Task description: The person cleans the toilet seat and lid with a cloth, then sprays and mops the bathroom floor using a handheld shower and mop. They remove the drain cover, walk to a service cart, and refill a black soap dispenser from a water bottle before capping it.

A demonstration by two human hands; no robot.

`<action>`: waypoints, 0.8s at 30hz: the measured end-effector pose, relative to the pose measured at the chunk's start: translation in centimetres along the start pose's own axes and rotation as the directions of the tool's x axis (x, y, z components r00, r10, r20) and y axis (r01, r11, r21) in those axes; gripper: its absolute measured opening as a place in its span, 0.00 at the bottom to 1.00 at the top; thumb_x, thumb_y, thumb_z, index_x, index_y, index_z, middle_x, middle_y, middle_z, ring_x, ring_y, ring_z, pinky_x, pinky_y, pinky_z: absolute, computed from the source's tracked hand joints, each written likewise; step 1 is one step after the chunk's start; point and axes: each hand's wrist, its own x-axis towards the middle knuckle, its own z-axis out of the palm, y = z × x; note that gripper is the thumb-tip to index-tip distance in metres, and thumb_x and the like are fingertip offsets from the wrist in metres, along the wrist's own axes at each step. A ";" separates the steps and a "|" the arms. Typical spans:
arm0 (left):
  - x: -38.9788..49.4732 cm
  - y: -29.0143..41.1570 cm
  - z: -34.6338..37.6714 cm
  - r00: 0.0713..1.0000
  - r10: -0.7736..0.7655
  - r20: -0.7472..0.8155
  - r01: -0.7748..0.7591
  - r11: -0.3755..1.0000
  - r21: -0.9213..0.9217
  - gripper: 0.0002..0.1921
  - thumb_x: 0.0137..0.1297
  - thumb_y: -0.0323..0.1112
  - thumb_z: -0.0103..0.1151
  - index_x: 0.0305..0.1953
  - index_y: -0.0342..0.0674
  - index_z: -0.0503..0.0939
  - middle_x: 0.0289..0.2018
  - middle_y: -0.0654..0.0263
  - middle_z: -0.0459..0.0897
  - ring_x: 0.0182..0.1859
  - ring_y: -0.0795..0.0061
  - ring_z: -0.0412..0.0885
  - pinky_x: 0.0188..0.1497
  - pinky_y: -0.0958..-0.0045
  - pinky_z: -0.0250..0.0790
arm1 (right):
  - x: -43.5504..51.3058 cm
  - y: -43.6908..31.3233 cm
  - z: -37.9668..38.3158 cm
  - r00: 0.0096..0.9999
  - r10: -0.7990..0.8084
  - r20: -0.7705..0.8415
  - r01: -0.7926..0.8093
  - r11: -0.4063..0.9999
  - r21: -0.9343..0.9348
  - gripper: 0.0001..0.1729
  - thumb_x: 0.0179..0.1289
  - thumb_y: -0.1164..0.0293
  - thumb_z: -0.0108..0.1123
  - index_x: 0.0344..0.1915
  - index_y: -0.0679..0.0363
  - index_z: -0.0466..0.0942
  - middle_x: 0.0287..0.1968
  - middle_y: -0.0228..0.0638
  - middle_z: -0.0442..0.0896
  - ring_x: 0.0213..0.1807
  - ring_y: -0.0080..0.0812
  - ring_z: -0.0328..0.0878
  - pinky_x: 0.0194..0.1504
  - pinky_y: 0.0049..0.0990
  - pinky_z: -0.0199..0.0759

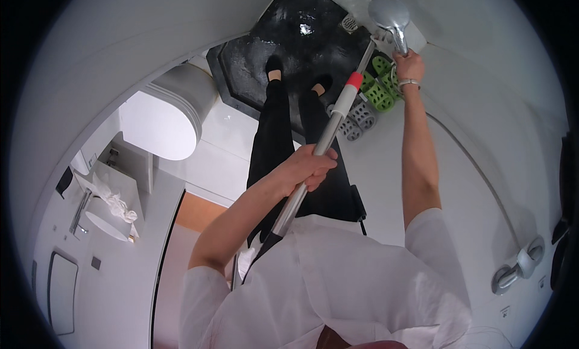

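My left hand grips a metal telescopic pole with a red and white collar. The pole slants from my chest up to the corner by the shower floor, where a pale, bristly-looking head shows partly behind the shower head. My right hand, with a bracelet at the wrist, is closed around the handle of a chrome shower head. Whether water flows cannot be told. Green perforated slippers and grey ones lean by the wall below that hand. My feet stand on the wet black shower floor.
A white toilet with its lid down stands at the left. Beyond it are a washbasin and a knotted white plastic bag. A shower hose curves along the right wall to a chrome mixer. A drain cover lies near the corner.
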 end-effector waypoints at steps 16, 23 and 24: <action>-10.3 -6.0 -3.0 0.994 -0.002 -0.113 0.014 0.995 0.104 0.09 0.64 0.29 0.57 0.44 0.37 0.71 0.14 0.72 0.68 0.11 0.84 0.64 0.14 0.79 0.56 | 4.2 2.4 -1.6 0.998 0.055 0.008 -0.056 0.981 0.188 0.23 0.53 0.52 0.66 0.34 0.62 0.83 0.31 0.49 0.85 0.36 0.52 0.84 0.42 0.44 0.75; -1.0 1.3 -2.0 0.996 0.082 -0.041 -0.075 0.984 0.161 0.11 0.65 0.32 0.57 0.43 0.34 0.70 0.13 0.73 0.65 0.10 0.86 0.64 0.13 0.83 0.59 | 1.3 -0.6 0.5 0.996 -0.059 -0.067 0.062 0.997 0.051 0.21 0.53 0.54 0.65 0.33 0.64 0.83 0.33 0.53 0.84 0.37 0.52 0.84 0.41 0.43 0.74; -1.4 1.1 -1.9 0.993 0.111 -0.034 -0.100 0.968 0.231 0.10 0.65 0.32 0.57 0.42 0.35 0.71 0.14 0.74 0.66 0.10 0.86 0.63 0.13 0.83 0.58 | 2.0 -0.3 0.0 0.999 -0.027 -0.043 0.029 0.999 0.028 0.21 0.53 0.55 0.65 0.34 0.64 0.83 0.33 0.54 0.84 0.38 0.53 0.83 0.41 0.43 0.74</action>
